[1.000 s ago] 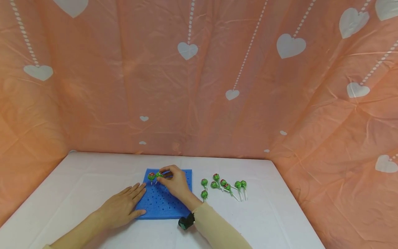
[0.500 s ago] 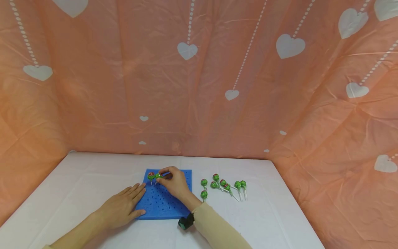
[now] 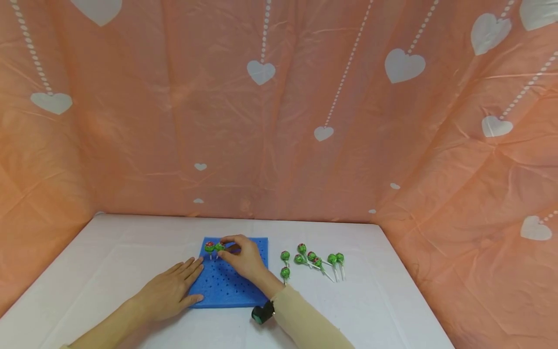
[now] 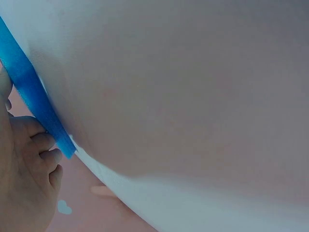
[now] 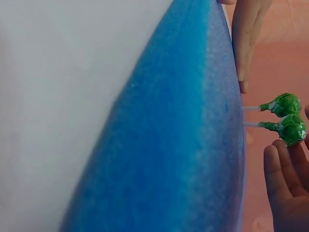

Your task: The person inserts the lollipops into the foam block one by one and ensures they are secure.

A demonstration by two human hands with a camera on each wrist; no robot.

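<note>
A blue foam board [image 3: 224, 293] dotted with small holes lies on the white table. Two green-and-red wrapped lollipops stand upright side by side near its far left corner. The left lollipop [image 3: 209, 247] stands by itself. My right hand [image 3: 247, 259] pinches the head of the other lollipop [image 3: 220, 247] between thumb and fingers. In the right wrist view both white sticks run down to the board, and the nearer lollipop [image 5: 292, 129] is at my fingertips. My left hand [image 3: 167, 291] rests flat with straight fingers on the board's left edge [image 4: 36, 96].
Several more lollipops [image 3: 317, 262] lie loose on the table [image 3: 348, 310] right of the board, two of them [image 3: 285, 264] close to its right edge. A black wrist camera [image 3: 261, 313] sits on my right wrist. An orange curtain [image 3: 270, 145] with white hearts encloses the back and sides.
Both hands stay where they were, the right one still at the same lollipop. The whole head view has shifted very slightly.
</note>
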